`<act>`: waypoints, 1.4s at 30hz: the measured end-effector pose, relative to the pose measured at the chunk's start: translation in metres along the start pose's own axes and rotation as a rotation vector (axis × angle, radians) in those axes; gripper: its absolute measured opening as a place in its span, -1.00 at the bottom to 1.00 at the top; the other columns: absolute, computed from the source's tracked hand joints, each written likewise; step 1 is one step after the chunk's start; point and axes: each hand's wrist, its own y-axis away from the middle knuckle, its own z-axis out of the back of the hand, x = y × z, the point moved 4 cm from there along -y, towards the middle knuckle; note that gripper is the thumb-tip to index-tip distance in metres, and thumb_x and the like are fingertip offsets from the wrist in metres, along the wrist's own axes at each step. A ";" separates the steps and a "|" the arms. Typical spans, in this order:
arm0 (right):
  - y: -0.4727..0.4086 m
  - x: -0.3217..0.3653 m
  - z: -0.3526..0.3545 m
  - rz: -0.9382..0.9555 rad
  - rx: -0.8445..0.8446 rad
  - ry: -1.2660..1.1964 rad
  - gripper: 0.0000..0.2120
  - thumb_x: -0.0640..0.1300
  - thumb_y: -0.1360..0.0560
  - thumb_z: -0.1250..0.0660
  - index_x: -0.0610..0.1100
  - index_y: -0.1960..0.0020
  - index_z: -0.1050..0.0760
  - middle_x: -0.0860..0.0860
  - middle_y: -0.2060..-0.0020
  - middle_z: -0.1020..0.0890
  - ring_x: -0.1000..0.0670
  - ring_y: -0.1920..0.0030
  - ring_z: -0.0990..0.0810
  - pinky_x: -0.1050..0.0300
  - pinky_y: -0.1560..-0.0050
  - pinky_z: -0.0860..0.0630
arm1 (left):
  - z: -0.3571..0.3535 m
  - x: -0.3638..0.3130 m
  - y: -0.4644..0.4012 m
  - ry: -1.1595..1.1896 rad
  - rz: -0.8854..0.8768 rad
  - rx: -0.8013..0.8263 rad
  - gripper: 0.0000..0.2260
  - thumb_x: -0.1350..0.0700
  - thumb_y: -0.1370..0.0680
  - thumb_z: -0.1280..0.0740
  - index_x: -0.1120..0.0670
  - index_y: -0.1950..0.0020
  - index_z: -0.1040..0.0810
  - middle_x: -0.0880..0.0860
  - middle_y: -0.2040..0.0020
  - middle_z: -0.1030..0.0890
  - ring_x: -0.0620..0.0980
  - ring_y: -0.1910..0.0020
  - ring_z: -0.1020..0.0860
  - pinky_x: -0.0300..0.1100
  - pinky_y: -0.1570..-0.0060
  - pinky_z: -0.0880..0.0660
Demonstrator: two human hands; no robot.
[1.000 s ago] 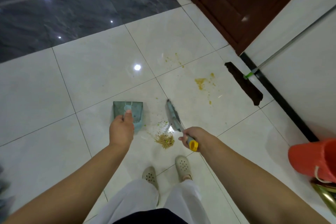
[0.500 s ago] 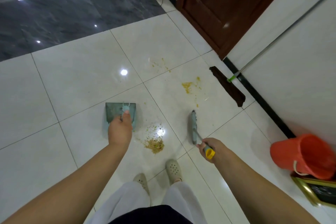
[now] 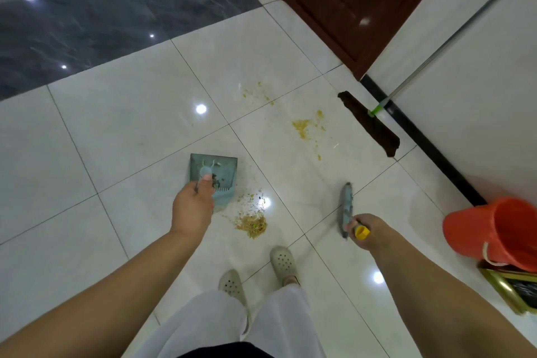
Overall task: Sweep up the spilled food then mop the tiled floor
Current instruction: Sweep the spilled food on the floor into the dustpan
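My left hand grips the handle of a teal dustpan standing on the white tiles. A brown-green heap of swept food lies just right of the dustpan, in front of my feet. My right hand grips the yellow-capped handle of a grey-blue broom, whose head rests on the floor well to the right of the heap. Farther off lie a yellow food patch and a thinner scatter of crumbs. A mop with a dark flat head and a metal pole leans against the right wall.
An orange bucket stands by the right wall, beside a gold-framed item. A dark wooden door is at the far right. Dark marble flooring begins beyond the white tiles. My two slippered feet stand just behind the heap.
The broom has swung away from the heap to the right, and my right hand went with it. The dustpan and my left hand stayed by the heap.
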 end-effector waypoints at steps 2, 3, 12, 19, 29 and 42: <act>0.004 -0.008 -0.012 -0.070 0.006 0.074 -0.56 -0.31 -0.63 -0.04 -0.27 -0.51 -0.19 -0.16 0.09 -0.54 -0.01 0.59 -0.42 0.41 0.73 -0.30 | -0.001 0.002 0.000 -0.013 -0.007 0.001 -0.62 -0.18 -0.58 -0.16 0.08 0.23 -0.49 0.04 0.42 -0.45 -0.03 0.46 -0.39 -0.20 0.42 -0.34; 0.010 -0.011 -0.021 -0.062 -0.007 0.128 -0.57 -0.32 -0.62 -0.06 -0.29 -0.49 -0.22 -0.20 0.06 -0.56 -0.01 0.56 -0.44 0.41 0.72 -0.31 | -0.003 0.002 0.002 -0.020 -0.013 0.004 -0.62 -0.18 -0.58 -0.16 0.09 0.23 -0.48 0.04 0.42 -0.45 -0.02 0.46 -0.39 -0.20 0.42 -0.33; 0.049 -0.045 -0.097 -0.167 0.200 0.313 -0.81 -0.29 -0.60 -0.10 -0.28 -0.20 -0.29 -0.19 0.20 -0.49 0.07 0.76 -0.34 0.38 0.66 -0.37 | -0.010 -0.004 -0.002 -0.032 -0.008 -0.012 -0.59 -0.18 -0.58 -0.15 0.06 0.34 -0.39 0.06 0.42 -0.45 0.03 0.43 -0.40 -0.12 0.31 -0.37; 0.066 -0.052 -0.125 -0.161 0.308 0.386 -0.93 -0.33 -0.59 -0.07 -0.28 -0.01 -0.32 -0.23 0.17 -0.48 0.07 0.75 -0.32 0.38 0.65 -0.37 | 0.000 -0.012 -0.008 0.005 0.020 -0.048 -0.57 -0.18 -0.58 -0.14 0.10 0.33 -0.39 0.07 0.41 -0.45 0.05 0.41 -0.41 -0.11 0.28 -0.39; 0.052 0.030 -0.139 -0.048 0.234 0.414 -0.70 -0.31 -0.60 -0.07 -0.30 -0.33 -0.26 -0.24 0.13 -0.48 0.09 0.76 -0.31 0.38 0.69 -0.35 | 0.004 -0.023 -0.021 0.077 0.042 -0.141 -0.61 -0.19 -0.58 -0.14 0.06 0.29 -0.40 0.06 0.38 -0.46 0.04 0.38 -0.41 -0.09 0.25 -0.39; 0.003 0.110 -0.201 -0.168 0.382 0.772 -0.90 -0.28 -0.61 -0.10 -0.32 -0.08 -0.31 -0.23 0.18 -0.51 0.08 0.74 -0.33 0.37 0.66 -0.39 | -0.054 -0.060 -0.051 0.184 0.168 -0.427 -0.60 -0.16 -0.60 -0.13 0.09 0.28 -0.41 0.08 0.35 -0.46 0.06 0.33 -0.42 -0.11 0.25 -0.38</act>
